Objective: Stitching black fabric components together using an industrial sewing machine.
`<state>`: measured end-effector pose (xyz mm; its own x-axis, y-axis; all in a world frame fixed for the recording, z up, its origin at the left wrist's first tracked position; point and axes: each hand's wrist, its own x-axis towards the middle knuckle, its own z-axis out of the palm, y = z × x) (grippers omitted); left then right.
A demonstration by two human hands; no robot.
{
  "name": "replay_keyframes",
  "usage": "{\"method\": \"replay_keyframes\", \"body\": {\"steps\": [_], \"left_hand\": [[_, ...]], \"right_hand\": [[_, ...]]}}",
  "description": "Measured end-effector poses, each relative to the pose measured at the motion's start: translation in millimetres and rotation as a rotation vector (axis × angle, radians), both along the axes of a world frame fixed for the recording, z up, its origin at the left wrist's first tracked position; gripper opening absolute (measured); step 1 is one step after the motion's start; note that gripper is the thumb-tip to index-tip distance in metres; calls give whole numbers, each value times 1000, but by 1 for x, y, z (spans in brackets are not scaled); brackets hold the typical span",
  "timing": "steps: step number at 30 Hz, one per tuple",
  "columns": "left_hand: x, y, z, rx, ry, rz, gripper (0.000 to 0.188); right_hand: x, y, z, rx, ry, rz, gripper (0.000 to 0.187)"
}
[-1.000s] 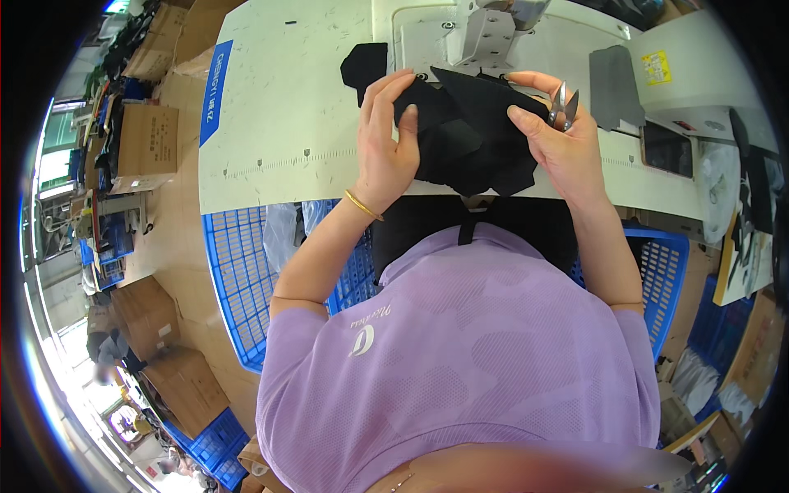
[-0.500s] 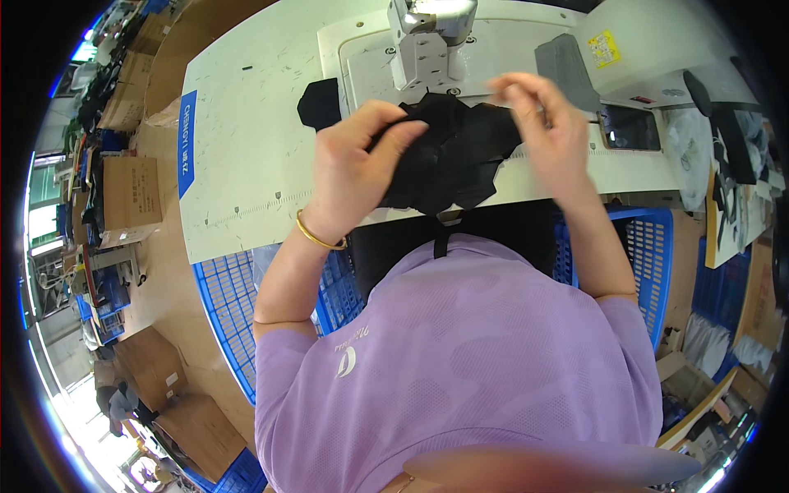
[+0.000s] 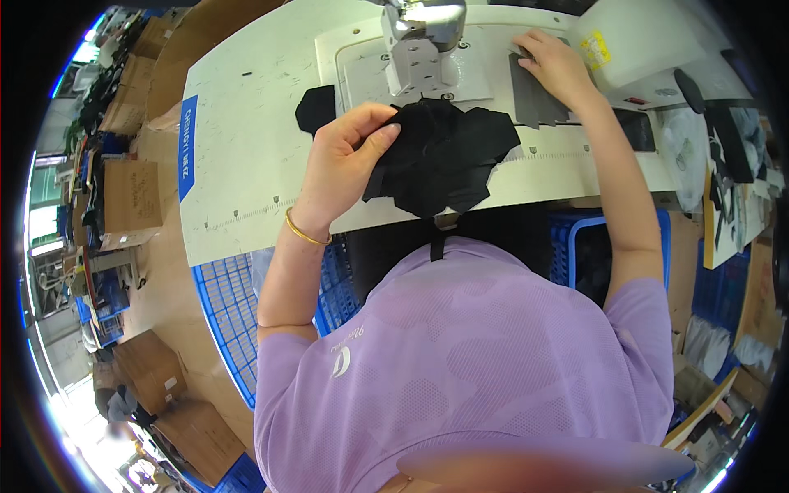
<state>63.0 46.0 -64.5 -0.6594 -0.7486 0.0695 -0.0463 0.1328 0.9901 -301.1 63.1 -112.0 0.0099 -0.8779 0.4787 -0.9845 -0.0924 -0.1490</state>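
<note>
A black fabric piece (image 3: 448, 156) with a jagged outline lies at the table's near edge, below the sewing machine head (image 3: 423, 49). Thumb and fingers of my left hand (image 3: 353, 152) pinch its upper left edge. Farther right, my right hand (image 3: 555, 70) grips the top edge of some grey fabric pieces (image 3: 538, 99), its fingers curled over them. A smaller black fabric piece (image 3: 316, 108) rests to the left of the machine, partly apart from the larger one.
The white sewing table (image 3: 246, 140) carries scattered thread bits. A phone (image 3: 635, 130) lies at the right beside the white machine housing (image 3: 641, 49). Blue plastic baskets (image 3: 226, 308) stand under the table on both sides. Cardboard boxes (image 3: 131, 197) are on the floor at left.
My right hand has moved from beside the black fabric out to the grey pieces, which have shifted slightly left. The left hand keeps its pinch on the black fabric.
</note>
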Motion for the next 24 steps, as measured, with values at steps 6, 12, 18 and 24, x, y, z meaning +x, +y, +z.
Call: {"method": "replay_keyframes", "body": {"steps": [6, 12, 18, 24], "left_hand": [[-5, 6, 18, -113, 163, 154, 13], [-5, 5, 18, -179, 72, 243, 16], [-21, 10, 14, -154, 165, 269, 14], [-24, 23, 14, -90, 233, 159, 17]], "right_hand": [[-14, -15, 19, 284, 10, 127, 21], [23, 32, 106, 304, -208, 147, 16], [95, 84, 149, 484, -1372, 888, 17], [166, 61, 93, -14, -1045, 270, 13]]}}
